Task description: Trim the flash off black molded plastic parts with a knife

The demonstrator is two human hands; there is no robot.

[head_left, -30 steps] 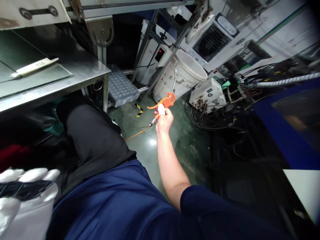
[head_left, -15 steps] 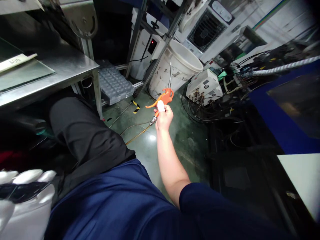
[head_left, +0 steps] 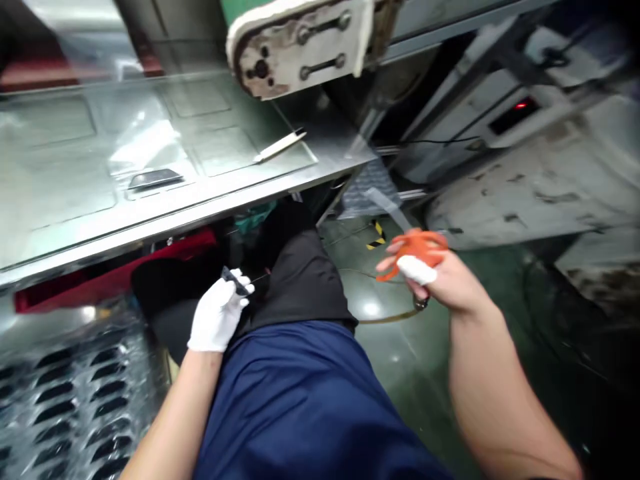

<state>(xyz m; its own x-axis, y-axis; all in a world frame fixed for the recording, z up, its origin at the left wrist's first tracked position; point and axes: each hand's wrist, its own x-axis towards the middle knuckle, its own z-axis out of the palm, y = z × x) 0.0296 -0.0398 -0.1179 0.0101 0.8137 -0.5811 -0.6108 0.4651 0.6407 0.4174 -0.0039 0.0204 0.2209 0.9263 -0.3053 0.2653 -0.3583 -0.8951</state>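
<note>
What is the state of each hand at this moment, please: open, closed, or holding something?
Left hand: closed, holding a small dark piece.
Right hand: closed, holding the orange air gun.

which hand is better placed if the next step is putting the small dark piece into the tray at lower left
Probably the left: the left hand holds the dark piece and is nearer the tray. The right hand is farther off and grips the orange air gun.
</note>
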